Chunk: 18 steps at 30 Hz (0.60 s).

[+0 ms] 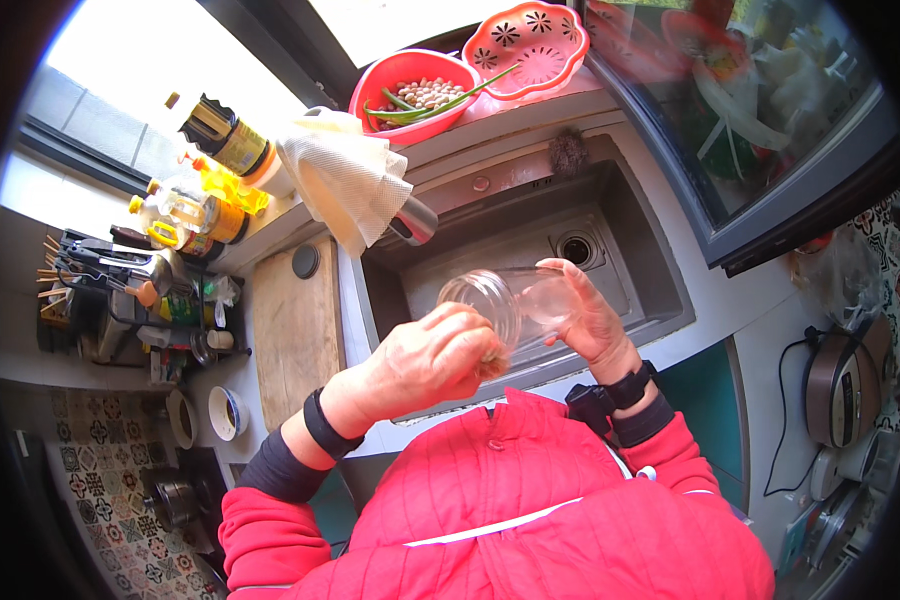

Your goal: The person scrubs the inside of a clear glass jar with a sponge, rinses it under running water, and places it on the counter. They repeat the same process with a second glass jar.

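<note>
A clear glass jar [529, 304] is tilted over the near part of the sink [450, 277], its threaded mouth towards the left. My right hand [594, 322] holds it around the base end, with the fingers on the far side. Close to the jar's mouth, my left hand [439, 356] has its fingers closed on a small brownish-green wad [493, 364]. Its material is too blurred to tell, and the hand hides part of it. A metal faucet spout [418, 223] sticks out beyond the jar, under a draped beige cloth [345, 176].
A wire scouring ball [568, 151] sits on the sink's back rim. A wooden cutting board [296, 330] bears a dark round lid [306, 261]. A pink basin [420, 97] holds beans and green stalks beside a pink colander [529, 52]. An open window sash [750, 112] juts in at right.
</note>
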{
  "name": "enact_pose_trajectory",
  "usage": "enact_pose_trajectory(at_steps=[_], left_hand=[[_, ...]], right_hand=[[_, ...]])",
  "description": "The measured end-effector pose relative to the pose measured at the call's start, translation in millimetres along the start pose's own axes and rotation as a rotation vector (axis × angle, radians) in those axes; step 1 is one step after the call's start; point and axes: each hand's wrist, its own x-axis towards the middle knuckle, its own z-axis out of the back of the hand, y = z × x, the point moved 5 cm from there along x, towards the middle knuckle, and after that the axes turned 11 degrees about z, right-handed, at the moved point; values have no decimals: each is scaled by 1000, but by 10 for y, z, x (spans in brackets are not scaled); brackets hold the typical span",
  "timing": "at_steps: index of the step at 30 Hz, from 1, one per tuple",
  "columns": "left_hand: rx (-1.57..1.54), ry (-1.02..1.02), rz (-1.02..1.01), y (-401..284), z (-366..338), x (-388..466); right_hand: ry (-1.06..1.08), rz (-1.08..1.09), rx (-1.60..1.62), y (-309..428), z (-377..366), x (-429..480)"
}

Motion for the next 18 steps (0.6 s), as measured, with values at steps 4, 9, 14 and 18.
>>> enact_pose_trajectory(at_steps=[4,9,14,18], left_hand=[[-54,-2,106,170,21,-43],[-350,15,450,223,20,-92],[-1182,-21,1055,438,-39,-145],[-1146,24,1033,455,-16,-111]], right_hand=[[-56,170,-94,28,-2,32],[-34,428,-261,164,-77,12],[107,1095,-829,396,-291,-160],[76,1104,-972,369,-269,-189]])
